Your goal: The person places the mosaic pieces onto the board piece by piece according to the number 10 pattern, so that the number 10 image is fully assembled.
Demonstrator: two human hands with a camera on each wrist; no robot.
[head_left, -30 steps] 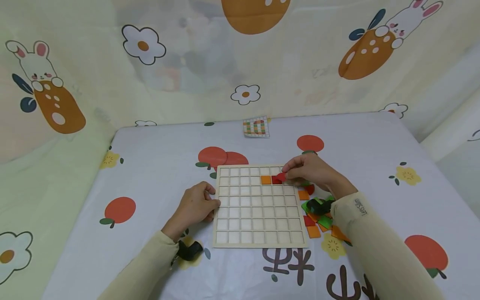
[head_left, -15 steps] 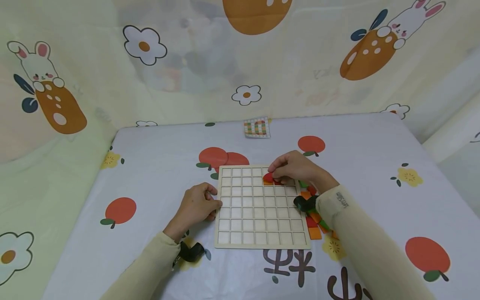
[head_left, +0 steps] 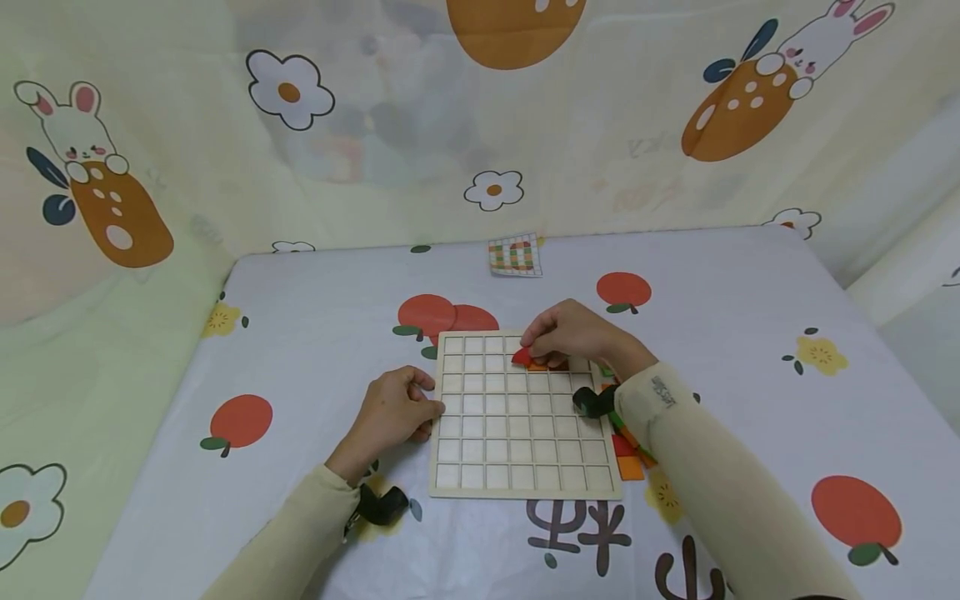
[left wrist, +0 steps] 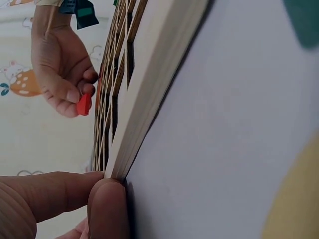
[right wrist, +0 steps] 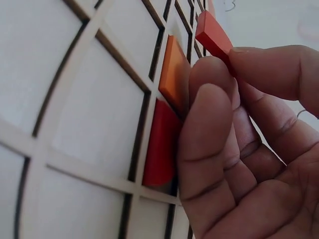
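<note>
A wooden grid board with square cells lies on the printed cloth. My left hand holds its left edge, thumb and index finger meeting at the rim in the left wrist view. Over the upper part of the board, my right hand pinches a red tile with a curved edge between thumb and finger. Below those fingers, an orange square tile and a red tile with a rounded end sit in neighbouring cells. The right hand partly covers both in the head view.
Loose red, orange and green tiles lie along the board's right side, partly under the right forearm. A small card with a coloured grid pattern lies near the far edge of the table. Patterned cloth hangs behind.
My right hand has moved left across the upper board, carrying the red tile from beyond the seated red tile to just left of the orange one. My left hand has stayed at the board's edge.
</note>
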